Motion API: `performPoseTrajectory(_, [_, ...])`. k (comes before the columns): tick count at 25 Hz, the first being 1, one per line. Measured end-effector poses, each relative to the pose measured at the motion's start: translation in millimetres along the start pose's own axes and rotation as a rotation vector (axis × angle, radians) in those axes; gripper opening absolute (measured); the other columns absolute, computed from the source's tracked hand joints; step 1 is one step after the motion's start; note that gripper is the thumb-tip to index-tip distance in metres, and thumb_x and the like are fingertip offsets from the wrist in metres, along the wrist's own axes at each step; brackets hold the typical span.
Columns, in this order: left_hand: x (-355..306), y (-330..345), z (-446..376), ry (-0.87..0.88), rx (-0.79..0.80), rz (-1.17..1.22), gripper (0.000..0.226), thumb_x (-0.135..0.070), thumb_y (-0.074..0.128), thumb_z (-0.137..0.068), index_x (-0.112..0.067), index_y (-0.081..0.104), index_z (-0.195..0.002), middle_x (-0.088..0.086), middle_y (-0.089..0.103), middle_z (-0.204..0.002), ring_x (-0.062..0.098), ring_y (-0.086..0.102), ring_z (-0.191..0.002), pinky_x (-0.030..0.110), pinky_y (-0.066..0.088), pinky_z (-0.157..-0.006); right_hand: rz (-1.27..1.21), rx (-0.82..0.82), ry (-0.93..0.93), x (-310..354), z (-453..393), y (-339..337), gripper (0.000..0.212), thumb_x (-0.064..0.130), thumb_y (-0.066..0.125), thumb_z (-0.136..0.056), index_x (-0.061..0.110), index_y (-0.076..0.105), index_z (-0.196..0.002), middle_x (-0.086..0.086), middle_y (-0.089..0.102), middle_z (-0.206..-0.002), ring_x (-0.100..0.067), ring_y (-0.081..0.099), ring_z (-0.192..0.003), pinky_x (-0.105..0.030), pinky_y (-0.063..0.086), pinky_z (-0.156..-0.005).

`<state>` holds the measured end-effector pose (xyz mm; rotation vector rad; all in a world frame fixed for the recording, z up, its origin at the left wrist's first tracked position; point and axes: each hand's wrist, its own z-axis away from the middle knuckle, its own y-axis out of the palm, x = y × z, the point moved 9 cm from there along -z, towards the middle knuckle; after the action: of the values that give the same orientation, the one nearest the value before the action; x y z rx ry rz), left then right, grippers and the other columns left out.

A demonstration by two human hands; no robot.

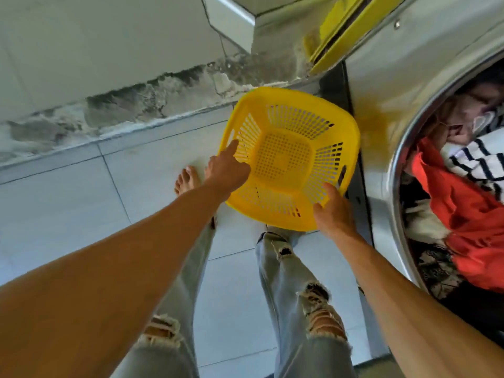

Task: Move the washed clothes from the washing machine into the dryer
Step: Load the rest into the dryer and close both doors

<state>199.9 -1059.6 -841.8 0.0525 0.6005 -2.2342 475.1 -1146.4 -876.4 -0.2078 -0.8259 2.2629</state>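
An empty yellow plastic laundry basket (289,156) hangs above the floor, right beside the steel washing machine (381,85). My left hand (227,167) holds its left rim, with one finger stretched over the edge. My right hand (334,211) grips the near right corner of the rim. Through the round door opening at the right lie the washed clothes (461,192): an orange-red garment, a white piece with dark stripes, pinkish and dark items.
Pale floor tiles (81,203) spread to the left, ending at a wall (114,58) with a cracked, stained base. My legs in torn light jeans (294,290) and a bare foot (186,179) stand under the basket. A yellow panel (338,31) sits at the top.
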Motion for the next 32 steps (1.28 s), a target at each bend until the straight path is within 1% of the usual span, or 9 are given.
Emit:
performPoseTrajectory(3, [37,-40,-27,-0.055,0.01,0.122,0.079,-0.041,0.06,-0.062,-0.065,0.033,-0.133,0.003,0.065,-0.128,0.032,0.063,-0.108,0.043,0.053,-0.093,0.019,-0.132,-0.108,50,7,-30,0.064,0.004,0.049,-0.078,0.032,0.053,-0.136,-0.02,0.062,-0.123,-0.039,0.06,-0.11,-0.046,0.052,-0.091])
performPoseTrajectory(5, [62,-64,-35,-0.082,0.064,0.272,0.081,-0.041,0.063,-0.054,-0.059,0.043,-0.131,0.002,0.065,-0.128,0.03,0.064,-0.107,0.044,0.054,-0.094,0.031,-0.169,-0.224,93,16,-52,0.06,0.001,0.05,-0.077,0.033,0.062,-0.127,-0.018,0.067,-0.117,-0.037,0.064,-0.1,-0.044,0.054,-0.088])
performPoseTrajectory(8, [82,-116,-10,-0.103,0.063,0.43,0.075,-0.027,0.071,-0.068,-0.046,0.047,-0.136,0.007,0.06,-0.133,0.027,0.065,-0.102,0.045,0.055,-0.092,0.133,-0.201,-0.455,168,35,-72,0.045,0.004,0.054,-0.084,0.032,0.071,-0.115,-0.014,0.073,-0.107,-0.034,0.068,-0.092,-0.041,0.055,-0.083])
performPoseTrajectory(12, [117,-186,-3,-0.054,-0.066,0.497,0.071,-0.022,0.069,-0.074,-0.049,0.046,-0.136,0.007,0.057,-0.133,0.026,0.06,-0.11,0.043,0.051,-0.096,0.148,-0.265,-0.665,270,56,-79,0.032,0.012,0.054,-0.094,0.027,0.07,-0.118,-0.016,0.075,-0.085,-0.037,0.071,-0.078,-0.039,0.053,-0.07])
performPoseTrajectory(17, [105,-279,-32,0.107,-0.281,0.42,0.066,0.004,0.049,-0.072,-0.044,0.063,-0.117,0.012,0.062,-0.123,0.036,0.063,-0.102,0.047,0.058,-0.081,0.027,-0.389,-0.806,377,44,-95,0.035,0.012,0.05,-0.098,0.02,0.062,-0.13,-0.017,0.075,-0.101,-0.037,0.07,-0.089,-0.041,0.054,-0.076])
performPoseTrajectory(19, [95,-311,-53,0.128,-0.382,0.347,0.069,0.007,0.043,-0.068,-0.045,0.063,-0.108,0.015,0.059,-0.12,0.041,0.058,-0.105,0.046,0.058,-0.075,0.047,-0.392,-0.807,410,33,-94,0.037,0.012,0.049,-0.098,0.019,0.06,-0.132,-0.016,0.073,-0.109,-0.036,0.068,-0.098,-0.038,0.052,-0.08])
performPoseTrajectory(25, [64,-342,-97,0.172,-0.465,0.227,0.061,0.004,0.05,-0.074,-0.029,0.063,-0.124,0.018,0.05,-0.127,0.037,0.06,-0.096,0.03,0.052,-0.067,0.168,-0.232,-0.549,449,-27,-74,0.05,0.015,0.046,-0.097,0.026,0.045,-0.146,-0.012,0.057,-0.141,-0.035,0.056,-0.124,-0.04,0.046,-0.101])
performPoseTrajectory(28, [53,-331,-88,0.246,-0.444,0.195,0.059,-0.002,0.055,-0.074,-0.029,0.062,-0.125,0.018,0.049,-0.133,0.035,0.058,-0.107,0.034,0.053,-0.081,0.106,-0.207,-0.506,434,-21,-69,0.052,0.015,0.045,-0.097,0.027,0.042,-0.147,-0.011,0.056,-0.141,-0.034,0.057,-0.122,-0.041,0.048,-0.1])
performPoseTrajectory(32, [55,-320,-56,0.252,-0.379,0.14,0.052,-0.015,0.058,-0.077,-0.031,0.061,-0.126,0.013,0.052,-0.132,0.033,0.055,-0.113,0.046,0.049,-0.095,-0.153,-0.405,-0.547,417,26,-93,0.04,0.01,0.047,-0.096,0.022,0.062,-0.131,-0.004,0.064,-0.131,-0.025,0.062,-0.116,-0.034,0.05,-0.093])
